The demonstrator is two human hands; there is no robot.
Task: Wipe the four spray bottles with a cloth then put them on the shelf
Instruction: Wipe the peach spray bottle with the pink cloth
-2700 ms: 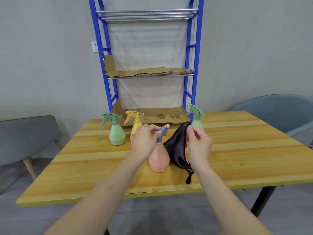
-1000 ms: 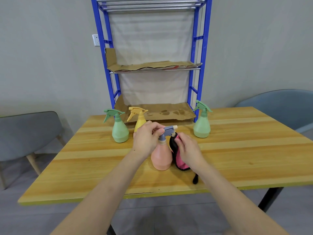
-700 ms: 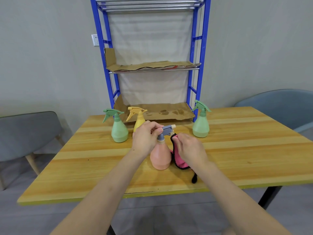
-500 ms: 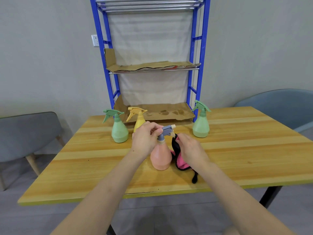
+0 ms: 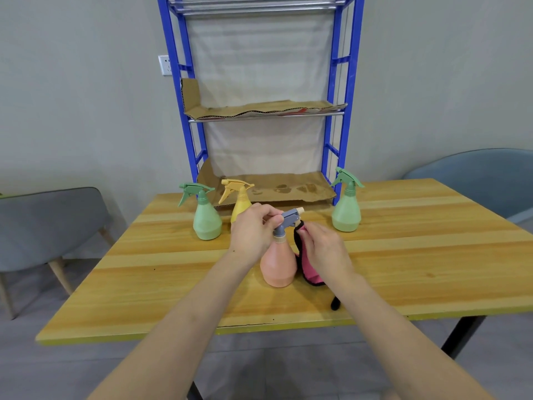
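A salmon-pink spray bottle with a grey trigger head stands upright mid-table. My left hand grips its grey head from the left. My right hand holds a pink and black cloth pressed against the bottle's right side. Behind stand a green bottle at the left, a yellow bottle partly hidden by my left hand, and another green bottle at the right. The blue metal shelf rises at the table's back edge, its levels lined with cardboard.
The wooden table has a yellow front edge close to me. A grey chair stands at the left and a blue-grey chair at the right. A wall socket sits left of the shelf.
My right hand has come down from holding the cloth spread out and now rubs it in small moves along the pink bottle's right side. My left hand has stayed on the trigger head.
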